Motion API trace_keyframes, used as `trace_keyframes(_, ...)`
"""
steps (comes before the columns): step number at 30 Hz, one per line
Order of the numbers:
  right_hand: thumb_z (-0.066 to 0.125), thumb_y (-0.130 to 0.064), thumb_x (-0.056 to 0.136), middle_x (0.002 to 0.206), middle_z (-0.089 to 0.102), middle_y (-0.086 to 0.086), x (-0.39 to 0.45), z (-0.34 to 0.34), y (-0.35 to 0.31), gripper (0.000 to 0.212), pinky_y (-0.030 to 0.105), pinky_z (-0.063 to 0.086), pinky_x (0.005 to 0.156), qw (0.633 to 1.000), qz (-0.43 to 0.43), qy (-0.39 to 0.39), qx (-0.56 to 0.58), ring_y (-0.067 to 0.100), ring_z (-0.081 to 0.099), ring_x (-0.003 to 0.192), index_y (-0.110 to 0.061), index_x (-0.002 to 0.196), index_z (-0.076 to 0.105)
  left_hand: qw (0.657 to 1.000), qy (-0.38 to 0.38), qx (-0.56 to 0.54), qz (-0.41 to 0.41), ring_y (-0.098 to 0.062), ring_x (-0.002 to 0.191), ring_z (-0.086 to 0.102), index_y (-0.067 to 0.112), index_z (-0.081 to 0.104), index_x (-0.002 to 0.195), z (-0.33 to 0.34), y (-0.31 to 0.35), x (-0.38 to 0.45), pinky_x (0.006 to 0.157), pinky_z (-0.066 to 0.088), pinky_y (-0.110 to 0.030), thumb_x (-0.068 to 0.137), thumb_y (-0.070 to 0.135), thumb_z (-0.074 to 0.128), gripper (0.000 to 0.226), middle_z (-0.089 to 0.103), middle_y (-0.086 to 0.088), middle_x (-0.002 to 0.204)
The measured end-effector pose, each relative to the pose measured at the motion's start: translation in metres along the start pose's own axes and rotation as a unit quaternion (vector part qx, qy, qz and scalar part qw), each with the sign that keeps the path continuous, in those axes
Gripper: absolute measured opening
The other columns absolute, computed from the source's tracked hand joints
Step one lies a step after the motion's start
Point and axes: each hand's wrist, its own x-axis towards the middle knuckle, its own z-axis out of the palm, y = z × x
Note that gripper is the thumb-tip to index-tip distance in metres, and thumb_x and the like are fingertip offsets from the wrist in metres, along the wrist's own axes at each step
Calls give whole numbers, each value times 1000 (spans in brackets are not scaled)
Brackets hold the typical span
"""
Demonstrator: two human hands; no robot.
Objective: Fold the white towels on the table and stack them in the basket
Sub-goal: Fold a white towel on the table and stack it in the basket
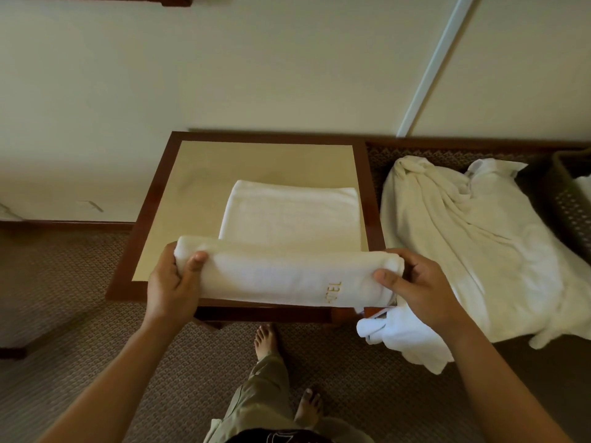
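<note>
The white towel (287, 244) is laid on the bench (204, 174), its near end doubled into a thick roll at the bench's front edge. The roll's ends are gripped by the left hand (172, 282) and right hand (412, 286), thumbs on top. The fold should be carried away evenly, edges aligned. The terry is soft, plush, gold-lettered. The woven basket (572, 199) stands right of the bench.

Head camera, single wide-angle view, worn by the person.
The scene is viewed forward and steeply down from close above the counter (153, 199); the wall behind it is taken in at the top, the carpeted floor (96, 314) and the person's bare feet at the bottom.
</note>
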Motion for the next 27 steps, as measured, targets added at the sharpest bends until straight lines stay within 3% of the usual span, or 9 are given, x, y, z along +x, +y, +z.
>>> trace_keyframes(4, 68, -7, 91, 96, 76, -7, 33, 7, -8, 21, 21, 57, 73, 998, -29, 47, 20, 9, 72, 90, -10, 113, 67, 1000, 4, -11, -7, -11, 74, 59, 17, 58, 102, 15, 5, 44, 58, 46, -31, 101, 42, 56, 25, 62, 6, 87)
trace_keyframes(9, 62, -14, 101, 97, 76, -10, 91, 15, -9, 19, 19, 57, 71, 993, -40, 109, 9, 7, 72, 89, -10, 119, 67, 1000, -5, -3, -23, -14, 61, 47, 8, 54, 84, 43, 9, 111, 52, 37, -30, 102, 47, 55, 43, 53, 0, 71)
trace_keyframes(12, 61, -21, 102, 96, 75, -9, 136, 19, -4, 17, 17, 55, 70, 990, -27, 139, -11, 2, 71, 87, -15, 117, 67, 998, -26, 31, -56, -18, 62, 44, 7, 49, 80, 64, 3, 158, 54, 35, -32, 102, 53, 52, 52, 48, -4, 71)
trace_keyframes(15, 62, -31, 102, 101, 73, -8, 193, 22, 16, 18, 21, 55, 74, 986, 3, 155, -65, -2, 69, 87, -21, 116, 66, 990, -80, 74, -87, -31, 79, 57, 6, 54, 89, 91, -15, 204, 65, 40, -38, 103, 55, 47, 52, 57, -7, 81)
trace_keyframes(18, 61, -42, 100, 113, 72, -1, 237, 23, 51, 31, 42, 56, 92, 975, 57, 164, -136, 18, 69, 104, -21, 122, 66, 977, -126, 130, -113, -37, 103, 60, 7, 60, 110, 120, -36, 232, 76, 40, -37, 105, 48, 46, 43, 64, -14, 106)
trace_keyframes(20, 58, -45, 100, 114, 72, 2, 251, 26, 72, 34, 41, 54, 92, 965, 83, 190, -160, 22, 68, 105, -19, 122, 66, 972, -120, 171, -105, -39, 107, 59, 7, 57, 114, 134, -44, 239, 80, 40, -39, 106, 48, 44, 43, 63, -18, 111)
trace_keyframes(23, 57, -43, 101, 110, 69, -1, 255, 31, 85, 32, 30, 47, 87, 952, 83, 229, -185, 16, 62, 100, -18, 119, 65, 969, -89, 223, -59, -43, 109, 58, 3, 55, 118, 149, -46, 248, 86, 43, -44, 107, 47, 42, 47, 64, -25, 115)
trace_keyframes(27, 57, -40, 102, 97, 65, -3, 253, 38, 82, 30, 25, 38, 77, 936, 91, 278, -196, 15, 59, 90, -13, 111, 65, 969, -104, 220, -36, -41, 116, 55, 6, 55, 128, 155, -38, 264, 95, 43, -44, 106, 44, 45, 45, 60, -21, 126)
